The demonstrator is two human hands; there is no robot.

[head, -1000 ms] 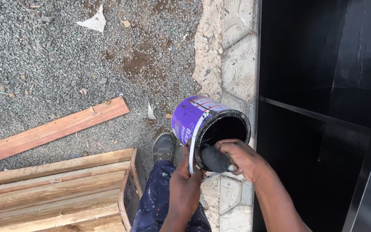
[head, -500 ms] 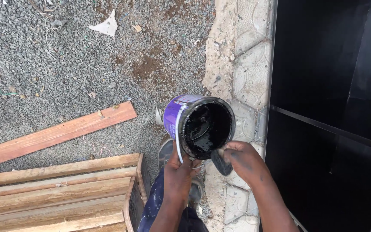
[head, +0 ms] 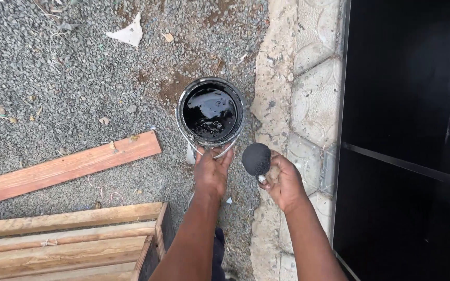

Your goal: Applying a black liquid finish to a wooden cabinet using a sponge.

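An open paint can (head: 210, 112) full of glossy black paint stands upright on the gravel. My left hand (head: 212, 169) grips its thin wire handle just below the can's near rim. My right hand (head: 283, 179) is to the right of the can and holds a small roller whose round black-soaked head (head: 257, 158) points up, clear of the can.
A reddish wooden plank (head: 63, 167) lies on the gravel to the left. A wooden pallet-like frame (head: 69, 239) fills the lower left. A stone curb (head: 298, 104) runs up the middle right, and a black-painted cabinet with a shelf (head: 407, 140) stands on the right.
The can was tilted towards me with the roller at its mouth; now it stands upright on the gravel and the roller has come out to the right.
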